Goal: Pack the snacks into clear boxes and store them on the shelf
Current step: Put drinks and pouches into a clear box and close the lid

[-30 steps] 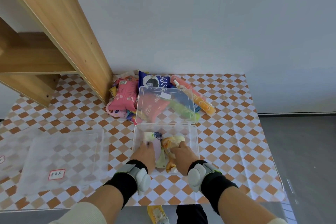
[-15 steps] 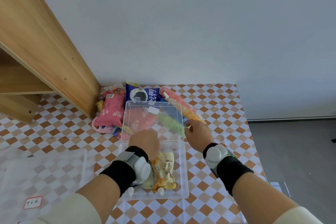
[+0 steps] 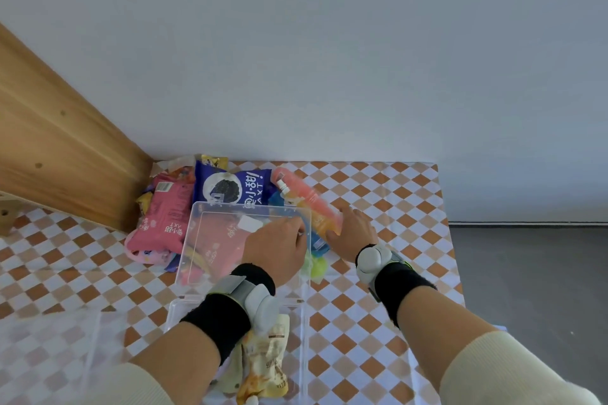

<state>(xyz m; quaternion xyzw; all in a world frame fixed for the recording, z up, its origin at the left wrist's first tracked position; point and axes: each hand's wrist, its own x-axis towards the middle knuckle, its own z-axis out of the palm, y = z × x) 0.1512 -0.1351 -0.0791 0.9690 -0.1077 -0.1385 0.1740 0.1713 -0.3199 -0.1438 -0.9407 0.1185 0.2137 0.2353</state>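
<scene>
A clear box [image 3: 304, 339] stands at the table's near edge with yellow snack pouches [image 3: 266, 362] inside. Its open lid [image 3: 210, 240] leans back on a pile of snacks: a pink packet [image 3: 164, 223], a blue packet [image 3: 237, 187], a long orange-pink pouch [image 3: 306, 197] and a green pouch [image 3: 317, 266]. My left hand [image 3: 276, 250] lies over the lid, fingers curled at its right edge; what they hold is hidden. My right hand [image 3: 352, 230] rests with spread fingers on the near end of the orange-pink pouch.
A wooden shelf [image 3: 65, 158] slants along the left, right beside the snack pile. Another clear box [image 3: 65, 355] sits at the lower left. The checkered table ends at its right edge [image 3: 449, 240], with grey floor beyond. A wall closes the back.
Both hands left the pouches in the box and moved forward. The left one now lies over the lid and the right one on the orange-pink pouch. The view has tilted up.
</scene>
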